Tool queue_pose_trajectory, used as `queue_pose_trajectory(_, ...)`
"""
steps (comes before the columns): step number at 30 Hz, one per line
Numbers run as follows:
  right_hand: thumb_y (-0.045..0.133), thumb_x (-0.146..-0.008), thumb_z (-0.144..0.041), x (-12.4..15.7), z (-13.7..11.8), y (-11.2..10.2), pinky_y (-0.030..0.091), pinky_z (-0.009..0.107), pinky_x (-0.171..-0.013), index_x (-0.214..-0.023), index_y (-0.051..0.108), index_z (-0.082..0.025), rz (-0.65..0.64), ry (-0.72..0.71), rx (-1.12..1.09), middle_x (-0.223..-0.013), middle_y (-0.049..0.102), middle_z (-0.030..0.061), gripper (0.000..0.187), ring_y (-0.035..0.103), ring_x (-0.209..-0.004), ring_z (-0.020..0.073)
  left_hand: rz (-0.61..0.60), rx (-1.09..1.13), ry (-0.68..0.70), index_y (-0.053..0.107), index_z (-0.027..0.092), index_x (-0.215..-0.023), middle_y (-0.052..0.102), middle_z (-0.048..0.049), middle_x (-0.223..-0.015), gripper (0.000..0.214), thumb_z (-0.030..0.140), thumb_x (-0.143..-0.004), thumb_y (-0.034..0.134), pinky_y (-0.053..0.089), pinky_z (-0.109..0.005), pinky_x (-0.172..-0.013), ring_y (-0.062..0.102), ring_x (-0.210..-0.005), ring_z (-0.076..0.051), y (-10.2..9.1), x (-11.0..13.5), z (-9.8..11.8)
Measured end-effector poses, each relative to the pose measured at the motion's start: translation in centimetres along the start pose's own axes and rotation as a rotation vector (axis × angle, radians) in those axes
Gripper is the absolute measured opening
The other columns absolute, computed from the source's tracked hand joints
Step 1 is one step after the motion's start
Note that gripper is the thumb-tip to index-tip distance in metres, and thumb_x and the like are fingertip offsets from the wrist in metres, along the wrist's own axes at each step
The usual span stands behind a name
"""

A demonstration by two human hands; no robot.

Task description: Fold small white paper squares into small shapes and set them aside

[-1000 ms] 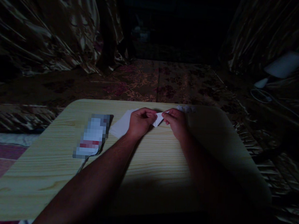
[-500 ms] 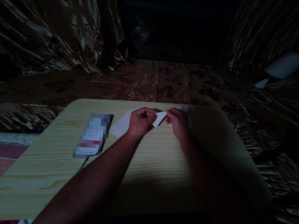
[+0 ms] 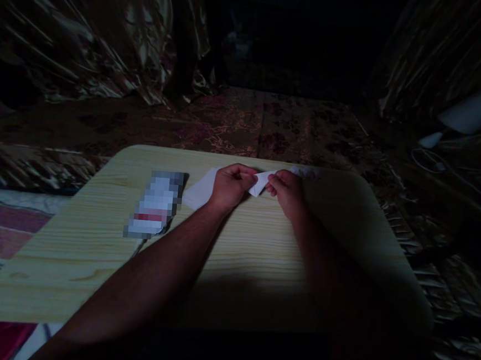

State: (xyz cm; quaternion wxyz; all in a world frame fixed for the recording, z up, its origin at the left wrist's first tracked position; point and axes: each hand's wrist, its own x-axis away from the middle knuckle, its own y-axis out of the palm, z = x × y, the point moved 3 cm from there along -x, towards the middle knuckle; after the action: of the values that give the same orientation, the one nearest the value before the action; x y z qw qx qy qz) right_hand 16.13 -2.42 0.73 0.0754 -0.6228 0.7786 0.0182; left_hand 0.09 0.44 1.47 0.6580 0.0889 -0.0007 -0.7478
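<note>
A small folded piece of white paper (image 3: 259, 186) is held between my two hands, just above the far half of the wooden table (image 3: 255, 248). My left hand (image 3: 232, 187) pinches its left side between thumb and fingers. At the other side, my right hand (image 3: 286, 190) grips the paper's right end. White paper sheets (image 3: 200, 190) lie on the table to the left, partly hidden behind my left hand. Several small pale folded pieces (image 3: 305, 172) rest beyond my right hand near the far edge.
Left of the paper sheets lies a phone (image 3: 153, 203), its screen blurred out, with a cable (image 3: 138, 248) running from its near end. A white lamp (image 3: 473, 112) stands at the far right. Patterned cloth (image 3: 236, 124) spreads beyond the table.
The view has shifted slightly, so the table appears higher in the picture. Both hands still hold the folded paper, whose angle has changed a little and whose creased face shows more.
</note>
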Motion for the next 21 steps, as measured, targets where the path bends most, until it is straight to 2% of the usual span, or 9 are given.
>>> queue_pose_trajectory(6,0.064,-0.079,-0.045,0.18,-0.31,0.09,0.04,0.024,-0.049,-0.07,0.057,-0.02,-0.009,0.0,0.072,-0.061,0.064,-0.0002,0.027,0.051,-0.05,0.0108,0.012,0.029,0.005,0.073,0.014,-0.079,0.071,-0.0022,-0.066,0.022,0.025,-0.062,0.083,0.045,-0.024,-0.05,0.059,-0.052,-0.012,-0.04,-0.03,-0.04)
queue_pose_trajectory(9,0.069,-0.077,-0.045,0.25,-0.47,0.14,0.038,0.024,-0.049,-0.065,0.056,-0.02,-0.051,-0.01,0.172,-0.058,0.064,0.0,0.03,0.052,-0.05,0.0118,0.004,0.044,0.01,0.072,0.014,-0.078,0.071,-0.0026,-0.067,0.022,0.025,-0.062,0.082,0.046,-0.024,-0.051,0.059,-0.053,-0.012,-0.01,-0.04,-0.06)
queue_pose_trajectory(12,0.067,-0.079,-0.042,0.26,-0.47,0.16,0.038,0.025,-0.049,-0.062,0.057,-0.02,-0.058,-0.036,0.247,-0.057,0.065,0.0007,0.03,0.053,-0.05,0.0124,0.011,0.041,0.009,0.072,0.014,-0.077,0.071,-0.0025,-0.067,0.021,0.025,-0.062,0.081,0.045,-0.024,-0.051,0.059,-0.053,-0.012,0.03,-0.05,-0.08)
queue_pose_trajectory(21,0.061,-0.084,-0.042,0.3,-0.55,0.33,0.041,0.024,-0.051,-0.065,0.06,-0.019,-0.087,-0.062,0.218,-0.058,0.067,0.0013,0.03,0.053,-0.05,0.0115,0.033,0.056,0.006,0.071,0.014,-0.075,0.069,-0.0019,-0.064,0.02,0.024,-0.062,0.081,0.043,-0.024,-0.05,0.056,-0.051,-0.011,-0.05,-0.22,-0.17)
